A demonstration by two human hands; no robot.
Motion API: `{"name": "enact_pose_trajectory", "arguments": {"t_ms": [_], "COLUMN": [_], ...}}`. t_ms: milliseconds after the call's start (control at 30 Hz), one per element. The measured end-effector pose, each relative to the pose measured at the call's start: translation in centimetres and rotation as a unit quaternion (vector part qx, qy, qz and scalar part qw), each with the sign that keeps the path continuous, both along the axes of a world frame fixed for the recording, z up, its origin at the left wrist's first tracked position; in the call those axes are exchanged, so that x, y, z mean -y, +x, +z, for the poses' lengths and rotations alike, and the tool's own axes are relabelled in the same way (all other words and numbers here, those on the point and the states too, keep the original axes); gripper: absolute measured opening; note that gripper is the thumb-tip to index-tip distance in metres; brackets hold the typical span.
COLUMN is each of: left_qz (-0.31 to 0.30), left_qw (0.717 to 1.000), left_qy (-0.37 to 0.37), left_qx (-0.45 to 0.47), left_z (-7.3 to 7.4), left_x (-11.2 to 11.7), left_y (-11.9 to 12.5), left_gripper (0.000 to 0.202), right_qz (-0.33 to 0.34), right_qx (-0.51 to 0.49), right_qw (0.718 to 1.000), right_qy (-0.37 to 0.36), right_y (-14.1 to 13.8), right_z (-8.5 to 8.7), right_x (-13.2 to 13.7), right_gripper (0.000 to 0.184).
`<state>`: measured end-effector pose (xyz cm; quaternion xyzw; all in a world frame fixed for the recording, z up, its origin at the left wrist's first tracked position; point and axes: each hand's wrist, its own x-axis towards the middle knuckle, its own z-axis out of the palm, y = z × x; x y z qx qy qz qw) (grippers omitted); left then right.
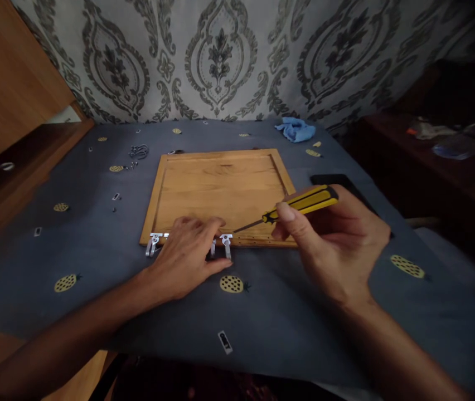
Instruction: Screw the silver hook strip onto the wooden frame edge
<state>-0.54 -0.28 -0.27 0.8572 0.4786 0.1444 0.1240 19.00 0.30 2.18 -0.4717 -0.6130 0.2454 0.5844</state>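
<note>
- In the head view, the right hand [338, 245] had its thumb and fingers closed on the yellow-and-black handle of a screwdriver [300, 203], whose shaft pointed toward the left hand [189, 250].
- The left hand lay across the near rail of the wooden board [216, 192], thumb and forefinger apart; whether they pinched anything could not be told.
- The hands were apart from each other, the screwdriver's tip between them.
- The board lay flat on the patterned tablecloth [275, 317], mostly ahead of both hands.
- One metal hook [226, 245] sat on the near rail beside the left thumb; another hook [152, 245] sat left of that hand, and others were partly covered by it.
- Toward the right hand, a row of small dark marks [254, 239], seemingly screw holes, ran along the rail.
- Ahead and to the left of the left hand lay loose hooks [139, 151] and small screws [132, 166].
- The step in hand appeared to be screw work on the hook by the left thumb; fastening or loosening could not be told.
- The next move seemed to call for seating the tip squarely in a screw head, the left hand steadying hook and board, before the right hand turned.
</note>
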Motion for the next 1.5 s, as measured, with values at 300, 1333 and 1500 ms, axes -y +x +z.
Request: {"name": "enact_pose_trajectory", "arguments": {"t_ms": [300, 1333, 1500], "left_qz": [0.002, -0.009, 0.005], "left_qw": [1.0, 1.0, 1.0], "left_qy": [-0.001, -0.015, -0.008], "left_qx": [-0.008, 0.008, 0.002], "left_z": [0.1, 0.2, 0.0], "left_x": [-0.1, 0.2, 0.0], "left_y": [0.1, 0.4, 0.6], "left_gripper": [0.046, 0.065, 0.062], "right_qz": [0.049, 0.071, 0.086], "right_qx": [0.036, 0.155, 0.153], "right_qw": [0.998, 0.985, 0.984], "right_qy": [-0.012, 0.029, 0.031], "right_y": [0.2, 0.4, 0.7], "right_z": [-1.7, -1.0, -1.1], "right_x": [-0.6, -0.2, -0.1], "right_gripper": [0.022, 0.009, 0.008]}}
